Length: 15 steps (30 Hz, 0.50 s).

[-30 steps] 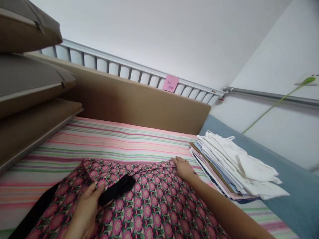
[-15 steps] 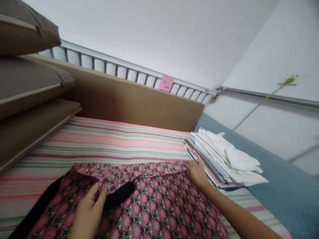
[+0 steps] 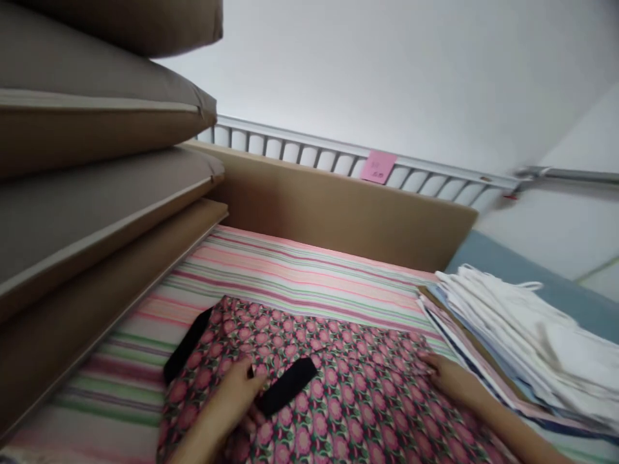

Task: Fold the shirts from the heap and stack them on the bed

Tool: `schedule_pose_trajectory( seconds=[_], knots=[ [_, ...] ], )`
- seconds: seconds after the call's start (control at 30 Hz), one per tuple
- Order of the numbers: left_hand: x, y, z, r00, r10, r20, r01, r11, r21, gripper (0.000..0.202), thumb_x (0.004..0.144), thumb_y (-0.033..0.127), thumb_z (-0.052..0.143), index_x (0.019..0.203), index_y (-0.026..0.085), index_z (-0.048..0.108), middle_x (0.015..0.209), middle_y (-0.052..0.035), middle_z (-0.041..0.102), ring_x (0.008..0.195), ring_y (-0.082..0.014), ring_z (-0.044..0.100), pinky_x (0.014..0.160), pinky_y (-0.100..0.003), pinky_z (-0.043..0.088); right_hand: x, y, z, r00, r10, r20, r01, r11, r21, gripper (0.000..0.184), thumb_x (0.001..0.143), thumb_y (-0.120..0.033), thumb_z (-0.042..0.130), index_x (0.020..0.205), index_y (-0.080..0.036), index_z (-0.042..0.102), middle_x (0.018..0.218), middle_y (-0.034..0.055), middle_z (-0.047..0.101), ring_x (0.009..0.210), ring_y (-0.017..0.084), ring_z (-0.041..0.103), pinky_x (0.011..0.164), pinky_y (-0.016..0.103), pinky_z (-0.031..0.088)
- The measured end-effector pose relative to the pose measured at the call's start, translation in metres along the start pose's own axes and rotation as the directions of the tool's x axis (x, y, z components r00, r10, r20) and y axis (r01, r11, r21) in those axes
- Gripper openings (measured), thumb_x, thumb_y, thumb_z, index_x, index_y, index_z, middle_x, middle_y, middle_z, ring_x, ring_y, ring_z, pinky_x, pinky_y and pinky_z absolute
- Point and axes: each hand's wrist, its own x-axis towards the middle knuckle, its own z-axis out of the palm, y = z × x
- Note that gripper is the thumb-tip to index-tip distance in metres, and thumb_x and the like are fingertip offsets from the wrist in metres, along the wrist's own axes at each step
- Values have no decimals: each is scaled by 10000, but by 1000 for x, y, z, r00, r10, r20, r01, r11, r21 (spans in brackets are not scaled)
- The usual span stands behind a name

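Observation:
A pink and green floral cloth [image 3: 338, 380] with black straps [image 3: 286, 394] lies spread on the striped sheet [image 3: 300, 277]. My left hand [image 3: 239, 393] rests on the cloth beside the black strap, fingers curled round a fold of the fabric. My right hand [image 3: 447, 377] lies on the cloth's right edge, fingers stretched flat along it, close to the pile of folded cloths [image 3: 522, 341].
Brown cushions [image 3: 87, 167] are stacked at the left. A brown headboard [image 3: 348, 212] and a white railing with a pink note [image 3: 378, 167] run along the back. A blue surface [image 3: 507, 264] lies behind the pile at the right.
The view has swung left and down. The cloth's top edge has been folded down and flattened, and both hands have drawn nearer along it.

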Motion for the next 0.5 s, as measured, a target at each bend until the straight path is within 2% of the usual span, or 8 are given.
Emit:
schedule_pose_trajectory(
  seconds=[0.07, 0.13, 0.2, 0.3, 0.33, 0.37, 0.4, 0.5],
  knots=[
    [3, 2, -22, 991, 103, -82, -66, 929, 365, 238, 710, 403, 563, 575, 209, 534, 553, -45, 581, 499, -214, 569, 463, -311, 424, 12, 6, 1, 987, -21, 157, 6, 995, 98, 489, 573, -113, 491, 996, -232, 706, 1142, 81, 653, 1089, 229, 590, 967, 334, 438],
    [8, 8, -41, 942, 261, -209, -92, 802, 590, 315, 781, 453, 470, 597, 213, 557, 615, -66, 618, 623, -240, 610, 585, -345, 463, 22, 1, -6, 983, 0, 182, -28, 989, 148, 490, 625, -141, 477, 1070, -181, 679, 1178, 100, 631, 1117, 233, 573, 982, 334, 430],
    [17, 13, -49, 861, 426, -278, -139, 723, 676, 341, 840, 440, 375, 758, 206, 609, 768, -79, 670, 761, -245, 631, 715, -366, 483, 30, -16, -11, 995, 38, 92, -54, 983, 173, 453, 731, -243, 449, 1128, -152, 646, 1173, 116, 632, 1100, 251, 583, 973, 364, 439],
    [38, 9, -39, 746, 640, -185, -314, 583, 750, 370, 877, 351, 342, 1056, 161, 603, 1093, -105, 650, 1048, -230, 576, 939, -379, 439, 38, -47, 2, 996, -8, -87, 24, 981, 190, 529, 816, -424, 382, 1217, -141, 580, 1270, 129, 564, 1175, 274, 524, 1005, 423, 405],
    [45, 6, -32, 729, 671, -138, -337, 527, 781, 389, 879, 344, 353, 1121, 147, 586, 1186, -109, 613, 1144, -235, 521, 999, -394, 402, 39, -53, 12, 992, -45, -120, 68, 979, 190, 557, 820, -449, 373, 1248, -142, 552, 1327, 129, 511, 1228, 278, 472, 1030, 440, 374],
    [52, 2, -25, 730, 675, -106, -326, 480, 814, 410, 878, 350, 371, 1178, 146, 563, 1263, -106, 569, 1220, -246, 460, 1041, -417, 365, 41, -55, 24, 988, -82, -131, 106, 976, 189, 564, 822, -453, 370, 1267, -148, 534, 1374, 126, 459, 1276, 281, 415, 1052, 462, 339],
    [58, -3, -18, 750, 655, -93, -284, 446, 849, 433, 876, 366, 389, 1224, 154, 536, 1321, -97, 524, 1274, -259, 403, 1066, -448, 335, 41, -54, 35, 987, -108, -123, 130, 974, 188, 548, 822, -438, 372, 1268, -163, 532, 1401, 116, 425, 1308, 287, 365, 1067, 492, 302],
    [71, -12, -10, 835, 538, -115, -106, 361, 926, 497, 871, 436, 395, 1302, 199, 466, 1413, -74, 413, 1340, -285, 300, 1089, -545, 257, 42, -33, 62, 993, -105, -52, 113, 969, 217, 416, 783, -324, 430, 1144, -257, 624, 1406, 59, 426, 1351, 316, 271, 1083, 578, 195]
  ],
)
